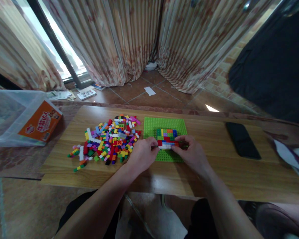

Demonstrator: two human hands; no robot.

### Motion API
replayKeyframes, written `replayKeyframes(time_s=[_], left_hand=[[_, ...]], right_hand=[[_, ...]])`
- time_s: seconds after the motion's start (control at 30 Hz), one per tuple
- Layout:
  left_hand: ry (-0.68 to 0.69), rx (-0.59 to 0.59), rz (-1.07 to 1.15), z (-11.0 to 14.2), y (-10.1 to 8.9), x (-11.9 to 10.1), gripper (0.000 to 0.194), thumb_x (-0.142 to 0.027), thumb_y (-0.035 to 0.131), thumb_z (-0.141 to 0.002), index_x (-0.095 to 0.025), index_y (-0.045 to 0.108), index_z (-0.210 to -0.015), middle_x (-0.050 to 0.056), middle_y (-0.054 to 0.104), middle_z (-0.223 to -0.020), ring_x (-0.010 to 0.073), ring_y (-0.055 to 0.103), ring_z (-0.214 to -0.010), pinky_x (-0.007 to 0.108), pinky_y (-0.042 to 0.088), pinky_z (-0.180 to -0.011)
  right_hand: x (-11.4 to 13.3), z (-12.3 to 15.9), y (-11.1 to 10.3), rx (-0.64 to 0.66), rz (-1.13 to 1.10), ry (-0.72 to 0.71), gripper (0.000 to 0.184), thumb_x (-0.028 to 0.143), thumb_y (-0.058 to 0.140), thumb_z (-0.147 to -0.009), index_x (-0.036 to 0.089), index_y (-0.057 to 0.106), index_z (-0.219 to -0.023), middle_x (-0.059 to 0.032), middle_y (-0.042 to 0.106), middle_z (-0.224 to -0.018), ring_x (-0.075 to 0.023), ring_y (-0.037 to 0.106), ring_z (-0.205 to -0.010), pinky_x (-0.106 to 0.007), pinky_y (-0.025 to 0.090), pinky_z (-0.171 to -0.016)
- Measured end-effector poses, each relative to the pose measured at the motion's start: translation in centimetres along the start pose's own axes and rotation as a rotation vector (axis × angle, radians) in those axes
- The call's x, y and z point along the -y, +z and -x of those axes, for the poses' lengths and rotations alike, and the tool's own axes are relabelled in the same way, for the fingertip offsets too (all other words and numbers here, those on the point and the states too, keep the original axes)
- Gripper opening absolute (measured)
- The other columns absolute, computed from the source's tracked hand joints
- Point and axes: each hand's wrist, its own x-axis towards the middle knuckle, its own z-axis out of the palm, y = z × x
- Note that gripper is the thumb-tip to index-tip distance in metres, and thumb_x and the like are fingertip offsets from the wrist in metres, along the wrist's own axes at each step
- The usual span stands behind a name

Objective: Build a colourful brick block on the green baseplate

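Observation:
A green studded baseplate (149, 123) lies on the wooden table. On it stands a low, multicoloured structure of toy building bricks (167, 133), with red, blue and white bricks along its near side. My left hand (144, 153) is closed, its thumb and index finger pinching the structure's near left corner. At the opposite near corner, my right hand (192, 153) grips the structure between thumb and fingers, by an orange-red brick. My fingers partly cover both ends of the near row. Whether a loose brick is also between them is too small to tell.
Left of the baseplate spreads a heap of loose bricks (103, 141). A clear plastic bin with an orange label (42, 121) stands at the far left. A black phone (242, 140) lies on the table (214, 172) at the right. Curtains (139, 39) hang beyond.

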Motion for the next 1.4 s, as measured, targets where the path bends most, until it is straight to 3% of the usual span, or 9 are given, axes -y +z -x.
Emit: replayKeyframes(time_s=[0.67, 0.97, 1.07, 1.2, 1.3, 1.4], left_hand=[[-0.049, -0.012, 0.01, -0.3, 0.1, -0.1, 0.008, -0.018, 0.062, -0.077, -0.017, 0.069, -0.078, 0.003, 0.073, -0.078, 0.0158, 0.064, -0.071, 0.025, 0.045, -0.062], [-0.077, -0.021, 0.048, -0.3, 0.5, 0.2, 0.008, -0.018, 0.062, -0.076, -0.016, 0.069, -0.075, 0.004, 0.072, -0.075, 0.0152, 0.064, -0.069, 0.024, 0.046, -0.062], [-0.078, 0.008, 0.116, -0.4, 0.2, 0.3, 0.007, -0.017, 0.062, -0.075, -0.015, 0.069, -0.075, 0.004, 0.072, -0.076, 0.0153, 0.064, -0.07, 0.024, 0.047, -0.062], [-0.066, 0.119, 0.215, -0.8, -0.6, 0.7, 0.007, -0.016, 0.062, -0.074, -0.014, 0.069, -0.077, 0.002, 0.069, -0.068, 0.013, 0.061, -0.061, 0.022, 0.044, -0.056], [-0.083, 0.167, 0.218, -1.1, -0.9, 0.8, 0.015, -0.023, 0.057, -0.081, -0.014, 0.069, -0.077, 0.0, 0.064, -0.06, 0.0117, 0.057, -0.054, 0.021, 0.039, -0.049], [-0.114, 0.117, 0.131, -1.2, -0.7, 0.4, 0.027, -0.035, 0.056, -0.084, -0.014, 0.069, -0.074, 0.001, 0.063, -0.057, 0.0125, 0.056, -0.053, 0.022, 0.035, -0.047]], right_hand=[[-0.8, -0.4, 0.2, 0.078, -0.014, 0.025, 0.033, 0.041, 0.071, -0.067, 0.018, 0.068, -0.09, -0.0013, 0.063, -0.073, -0.016, 0.056, -0.064, -0.031, 0.043, -0.062], [0.2, -0.3, 0.4, 0.04, 0.017, 0.014, 0.03, 0.038, 0.069, -0.068, 0.017, 0.069, -0.089, -0.0016, 0.062, -0.072, -0.0168, 0.055, -0.065, -0.032, 0.043, -0.065], [0.1, -0.3, 0.4, 0.035, 0.032, -0.005, 0.029, 0.038, 0.069, -0.068, 0.018, 0.069, -0.089, -0.002, 0.062, -0.074, -0.0173, 0.055, -0.067, -0.033, 0.044, -0.066], [-1.0, -0.7, 0.0, 0.133, -0.117, 0.033, 0.036, 0.045, 0.07, -0.07, 0.018, 0.069, -0.093, -0.0024, 0.065, -0.075, -0.0166, 0.057, -0.066, -0.032, 0.045, -0.064], [-1.6, -1.0, -0.1, 0.115, -0.224, 0.073, 0.034, 0.044, 0.067, -0.074, 0.017, 0.069, -0.095, -0.0048, 0.069, -0.081, -0.0176, 0.061, -0.072, -0.033, 0.049, -0.069], [-1.6, -1.2, 0.2, 0.034, -0.217, 0.05, 0.034, 0.04, 0.061, -0.078, 0.017, 0.067, -0.102, -0.0087, 0.071, -0.094, -0.0193, 0.065, -0.081, -0.035, 0.052, -0.077]])
